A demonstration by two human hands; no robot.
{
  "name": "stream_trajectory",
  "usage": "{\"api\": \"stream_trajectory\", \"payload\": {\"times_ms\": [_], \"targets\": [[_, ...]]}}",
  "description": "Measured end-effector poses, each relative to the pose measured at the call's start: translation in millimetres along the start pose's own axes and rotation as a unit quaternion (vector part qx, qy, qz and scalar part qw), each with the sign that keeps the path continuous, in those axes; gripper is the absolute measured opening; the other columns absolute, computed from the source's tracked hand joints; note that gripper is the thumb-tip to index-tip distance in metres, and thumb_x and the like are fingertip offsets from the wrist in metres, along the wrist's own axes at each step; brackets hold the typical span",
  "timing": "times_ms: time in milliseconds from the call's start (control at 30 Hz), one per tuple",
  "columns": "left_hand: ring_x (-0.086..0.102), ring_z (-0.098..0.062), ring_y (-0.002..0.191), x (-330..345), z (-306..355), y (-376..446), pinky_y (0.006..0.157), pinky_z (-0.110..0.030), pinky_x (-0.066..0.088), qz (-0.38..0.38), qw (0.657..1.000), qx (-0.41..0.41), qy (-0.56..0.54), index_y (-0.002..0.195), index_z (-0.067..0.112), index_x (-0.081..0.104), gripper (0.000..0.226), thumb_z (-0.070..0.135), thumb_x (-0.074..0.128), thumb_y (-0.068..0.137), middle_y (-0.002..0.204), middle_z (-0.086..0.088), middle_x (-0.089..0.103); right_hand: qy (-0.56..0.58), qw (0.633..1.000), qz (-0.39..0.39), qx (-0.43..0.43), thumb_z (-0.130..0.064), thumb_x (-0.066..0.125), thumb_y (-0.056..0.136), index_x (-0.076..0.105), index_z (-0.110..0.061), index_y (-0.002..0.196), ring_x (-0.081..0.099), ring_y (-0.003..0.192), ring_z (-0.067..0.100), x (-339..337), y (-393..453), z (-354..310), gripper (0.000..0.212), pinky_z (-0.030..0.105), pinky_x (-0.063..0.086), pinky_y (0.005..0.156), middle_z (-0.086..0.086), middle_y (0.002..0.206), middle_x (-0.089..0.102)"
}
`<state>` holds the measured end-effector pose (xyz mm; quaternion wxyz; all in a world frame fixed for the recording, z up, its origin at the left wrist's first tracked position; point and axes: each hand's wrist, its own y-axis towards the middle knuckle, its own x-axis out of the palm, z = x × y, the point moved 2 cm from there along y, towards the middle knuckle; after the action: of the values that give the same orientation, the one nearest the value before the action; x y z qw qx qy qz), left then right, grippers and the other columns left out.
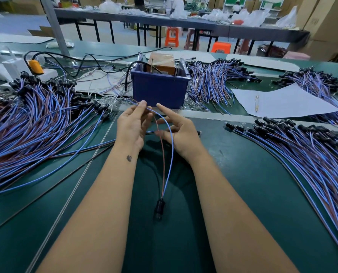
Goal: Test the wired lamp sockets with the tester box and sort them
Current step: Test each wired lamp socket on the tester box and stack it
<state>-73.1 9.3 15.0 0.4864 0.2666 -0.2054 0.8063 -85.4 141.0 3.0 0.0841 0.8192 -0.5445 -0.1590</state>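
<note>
Two bare hands are working one wired lamp socket [159,210]: we are pinching its blue lead in the left hand [133,127], steadying its brown lead with the right hand [179,133], while the socket is dangling over the bench's near edge. Next, we judge, both stripped ends must touch the tester box [160,83] pins mid-bench. Wire heaps are flanking us on green matting in a busy workshop.

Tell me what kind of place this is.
Probably a factory assembly floor: piles of wired lamp sockets cover the green workbench, a blue tester box sits ahead, and more long worktables stand behind.
</note>
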Motion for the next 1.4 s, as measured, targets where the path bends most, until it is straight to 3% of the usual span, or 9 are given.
{"api": "stream_trajectory", "payload": {"times_ms": [100, 267, 533, 633, 733, 867, 1067, 1200, 1400], "targets": [[0.061, -0.004, 0.051, -1.7, -0.2, 1.3, 0.053, -0.013, 0.052, 0.008, 1.0, 0.016, -0.005, 0.077, 0.011, 0.057, 0.019, 0.006, 0.06, 0.094, 0.057, 0.004, 0.066, 0.057, 0.998, 0.002, 0.002, 0.003, 0.073, 0.081, 0.06, -0.021, 0.129, 0.054, 0.071, 0.013, 2.8, -0.5, -3.6, 0.055, 0.029, 0.057, 0.073, -0.001, 0.09, 0.068], [0.061, -0.005, 0.052, 1.8, -5.3, 0.6, 0.057, -0.016, 0.053, 0.018, 0.996, 0.064, 0.067, 0.072, 0.011, 0.056, 0.022, 0.005, 0.061, 0.093, 0.059, 0.003, 0.064, 0.216, 0.974, 0.064, 0.018, -0.01, 0.057, 0.096, 0.066, -0.015, 0.117, 0.061, 0.065, 0.01, -5.5, 0.8, -6.9, 0.023, 0.021, 0.052, 0.066, -0.004, 0.08, 0.072], [0.061, -0.004, 0.054, -8.4, -1.0, 4.6, 0.056, -0.016, 0.052, 0.114, 0.989, 0.082, 0.039, 0.072, 0.01, 0.059, 0.023, 0.013, 0.062, 0.095, 0.065, 0.001, 0.063, 0.381, 0.909, 0.165, 0.035, -0.018, 0.047, 0.101, 0.066, -0.016, 0.108, 0.066, 0.064, 0.01, -23.6, 0.8, -7.1, 0.02, 0.02, 0.055, 0.065, 0.0, 0.075, 0.073], [0.061, -0.006, 0.056, -11.6, 2.7, 5.3, 0.058, -0.017, 0.052, 0.126, 0.987, 0.093, 0.021, 0.074, 0.011, 0.059, 0.022, 0.015, 0.063, 0.095, 0.066, 0.001, 0.064, 0.377, 0.907, 0.18, 0.043, -0.019, 0.044, 0.102, 0.066, -0.012, 0.105, 0.066, 0.064, 0.009, -28.9, 0.6, -6.6, 0.023, 0.02, 0.054, 0.065, -0.001, 0.071, 0.071], [0.061, -0.005, 0.057, -11.6, 4.1, 1.7, 0.062, -0.019, 0.053, 0.096, 0.974, 0.162, 0.126, 0.078, 0.013, 0.061, 0.017, 0.013, 0.063, 0.094, 0.07, 0.0, 0.063, 0.352, 0.91, 0.212, 0.049, -0.023, 0.042, 0.103, 0.067, -0.013, 0.1, 0.063, 0.066, 0.008, -29.0, -1.2, -3.6, 0.027, 0.019, 0.052, 0.065, -0.002, 0.071, 0.068], [0.065, -0.012, 0.061, 2.3, -7.9, -13.0, 0.068, -0.032, 0.058, -0.01, 0.91, 0.248, 0.331, 0.077, 0.02, 0.066, 0.015, 0.012, 0.069, 0.089, 0.067, 0.002, 0.066, 0.253, 0.919, 0.3, 0.047, -0.028, 0.038, 0.105, 0.065, -0.017, 0.091, 0.064, 0.079, 0.01, -38.6, -2.9, -4.4, 0.032, 0.022, 0.05, 0.068, 0.002, 0.09, 0.068], [0.066, -0.014, 0.075, 34.0, -34.1, -56.2, 0.073, -0.034, 0.054, -0.222, 0.731, 0.36, 0.535, 0.085, 0.012, 0.076, 0.003, 0.013, 0.075, 0.083, 0.081, 0.001, 0.072, -0.021, 0.912, 0.408, 0.032, -0.033, 0.035, 0.105, 0.054, -0.021, 0.072, 0.061, 0.079, 0.018, -75.9, -19.4, -19.1, 0.04, 0.046, 0.05, 0.082, 0.003, 0.082, 0.067], [0.067, -0.023, 0.067, 70.9, -54.6, -99.5, 0.058, -0.031, 0.053, -0.357, 0.636, 0.451, 0.514, 0.084, 0.011, 0.077, 0.003, 0.012, 0.074, 0.083, 0.078, -0.003, 0.071, -0.223, 0.911, 0.343, 0.04, -0.037, 0.033, 0.105, 0.052, -0.018, 0.075, 0.059, 0.074, 0.03, -137.0, -26.3, -43.5, 0.04, 0.044, 0.046, 0.07, 0.004, 0.073, 0.061], [0.066, -0.023, 0.073, 118.6, -99.1, -156.1, 0.052, -0.034, 0.051, -0.495, 0.549, 0.467, 0.485, 0.097, 0.012, 0.074, 0.022, 0.0, 0.073, 0.079, 0.086, -0.002, 0.07, -0.492, 0.824, 0.253, 0.123, -0.038, 0.027, 0.105, 0.048, -0.011, 0.083, 0.048, 0.073, 0.031, -226.5, -63.4, -53.7, 0.041, 0.037, 0.031, 0.061, 0.003, 0.07, 0.046]]}}
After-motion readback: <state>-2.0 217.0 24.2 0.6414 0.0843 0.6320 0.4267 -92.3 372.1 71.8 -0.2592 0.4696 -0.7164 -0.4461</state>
